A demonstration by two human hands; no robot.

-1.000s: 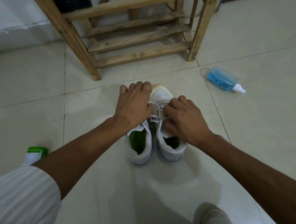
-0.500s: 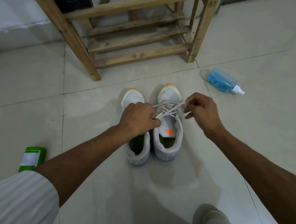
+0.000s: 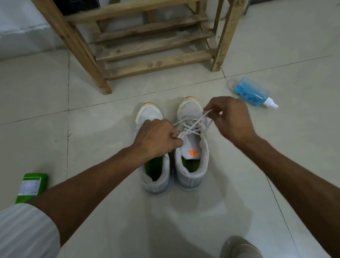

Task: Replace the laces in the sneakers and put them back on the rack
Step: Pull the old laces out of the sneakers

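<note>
Pale floor tiles (image 3: 40,142) carry everything in the head view. The right-hand sneaker (image 3: 194,168) and left-hand sneaker (image 3: 149,116) stand side by side with toes toward the wooden rack (image 3: 152,46), near it but apart. This likely keeps the openings and eyelets facing the person.

The left grip (image 3: 155,138) has its fingers curled and pinches one end of the lace (image 3: 193,122) just above the tongue (image 3: 190,147) of the right-hand sneaker. It lies over the left-hand sneaker, so that shoe's eyelets cannot be checked.

The right grip (image 3: 231,118) is raised beside the toe, with thumb and forefinger pinching the other end. The lace runs taut and crossed between the two grips, probably to draw tension evenly through the eyelets.

Neither sneaker is on the rack yet.

A blue spray bottle (image 3: 251,93) lies on its side to the right. A green can (image 3: 32,185) lies far left.
</note>
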